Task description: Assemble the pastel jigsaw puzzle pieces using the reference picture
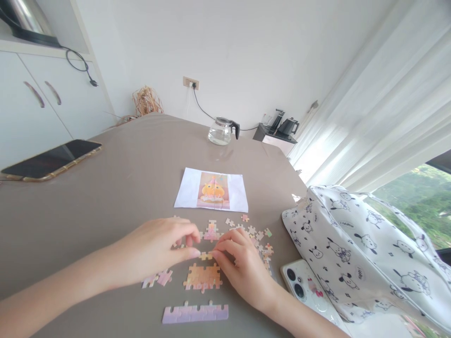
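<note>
A short strip of joined yellow puzzle pieces [206, 256] lies between my two hands. My left hand [165, 244] is closed at its left end, with the thumb against it and the fingers curled. At the right end, my right hand [243, 265] pinches with thumb and index finger; its fingertips are partly hidden. Just below sits an orange joined puzzle section [203, 277]. Nearer to me is a lilac puzzle strip [195, 313] with a straight lower edge. A pink puzzle section [211, 231] lies beyond the yellow strip.
Loose puzzle pieces [259, 234] spread beside my right hand, others [164, 277] under my left wrist. A printed reference picture [213, 190] lies ahead. Farther off stands a glass jug [220, 132]. A black phone [52, 159] is at left; a white phone [310, 291] and patterned bag [355, 249] at right.
</note>
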Demonstrator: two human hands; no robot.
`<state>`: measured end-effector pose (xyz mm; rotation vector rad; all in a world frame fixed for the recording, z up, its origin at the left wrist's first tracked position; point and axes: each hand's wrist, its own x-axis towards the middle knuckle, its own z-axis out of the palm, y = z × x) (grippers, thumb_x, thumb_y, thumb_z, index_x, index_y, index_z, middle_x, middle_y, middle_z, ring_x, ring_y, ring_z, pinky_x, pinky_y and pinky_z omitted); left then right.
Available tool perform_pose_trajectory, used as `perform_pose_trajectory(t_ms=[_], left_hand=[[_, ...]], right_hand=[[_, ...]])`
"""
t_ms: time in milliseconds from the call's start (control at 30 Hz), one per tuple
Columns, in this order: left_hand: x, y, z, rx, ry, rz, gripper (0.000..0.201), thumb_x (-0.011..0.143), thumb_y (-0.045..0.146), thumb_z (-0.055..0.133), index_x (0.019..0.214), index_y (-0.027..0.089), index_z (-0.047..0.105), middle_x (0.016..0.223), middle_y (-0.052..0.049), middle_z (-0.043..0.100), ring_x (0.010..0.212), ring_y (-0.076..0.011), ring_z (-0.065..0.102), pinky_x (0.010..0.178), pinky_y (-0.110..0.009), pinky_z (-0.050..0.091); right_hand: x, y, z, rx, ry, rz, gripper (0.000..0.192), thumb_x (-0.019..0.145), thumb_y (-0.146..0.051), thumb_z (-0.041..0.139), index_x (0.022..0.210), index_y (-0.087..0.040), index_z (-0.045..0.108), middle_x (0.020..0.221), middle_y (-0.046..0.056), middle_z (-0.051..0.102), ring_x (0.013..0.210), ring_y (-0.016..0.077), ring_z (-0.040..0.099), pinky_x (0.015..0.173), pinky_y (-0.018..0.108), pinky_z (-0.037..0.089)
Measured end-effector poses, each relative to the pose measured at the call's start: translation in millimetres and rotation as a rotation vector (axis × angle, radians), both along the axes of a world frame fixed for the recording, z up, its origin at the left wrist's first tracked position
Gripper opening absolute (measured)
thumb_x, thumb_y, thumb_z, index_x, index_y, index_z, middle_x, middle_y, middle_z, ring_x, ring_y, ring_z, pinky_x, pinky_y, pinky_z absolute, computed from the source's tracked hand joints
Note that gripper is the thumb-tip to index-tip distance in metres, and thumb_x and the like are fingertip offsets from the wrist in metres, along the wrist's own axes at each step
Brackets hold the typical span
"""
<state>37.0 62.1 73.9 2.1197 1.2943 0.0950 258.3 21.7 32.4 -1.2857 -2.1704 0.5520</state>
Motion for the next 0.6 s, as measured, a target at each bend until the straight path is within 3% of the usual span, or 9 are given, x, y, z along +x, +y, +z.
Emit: perform_pose_trajectory(t_ms=[133,300,433,600], left_hand=[[10,-6,-6.4,-0.008,-0.034,0.007,0.03,0.091,0.047,0.043,0.075,0.026,0.06,0.08,0.001,0.06,0.078,-0.0189,0.065,0.063,-0.025,0.043],[12,-8,-11.5,-0.102,-0.051,0.043,0.032,0.089,0.056,0.045,0.088,0.028,0.062,0.089,0.004,0.062,0.044,-0.0105,0.057,0.046,-0.025,0.043],[17,-8,-14.5,-0.021,-0.067,0.019,0.028,0.09,0.049,0.047,0.081,0.028,0.062,0.084,0.003,0.064,0.073,-0.0177,0.065,0.065,-0.026,0.045],[2,0,-18.0,0.019,-0.018,-0.014,0.031,0.09,0.045,0.048,0.071,0.027,0.064,0.071,0.003,0.063,0.062,-0.0166,0.062,0.059,-0.026,0.039]], right_hand=[[5,3,5.7,0.029,0.051,0.017,0.015,0.093,-0.013,0.058,0.084,-0.02,0.068,0.091,0.004,0.065,0.088,0.0194,0.057,0.082,0.034,0.047],[10,7,10.9,0.029,0.084,-0.01,0.015,0.093,-0.013,0.059,0.083,-0.02,0.068,0.09,0.004,0.065,0.087,0.0189,0.057,0.08,0.032,0.048],[6,4,11.9,0.006,0.063,0.001,0.015,0.094,-0.015,0.059,0.084,-0.021,0.069,0.091,0.003,0.066,0.088,0.019,0.058,0.082,0.033,0.049],[22,11,21.5,0.015,-0.131,-0.063,0.014,0.092,-0.015,0.059,0.093,-0.023,0.071,0.093,0.004,0.068,0.091,0.0207,0.062,0.08,0.034,0.051]])
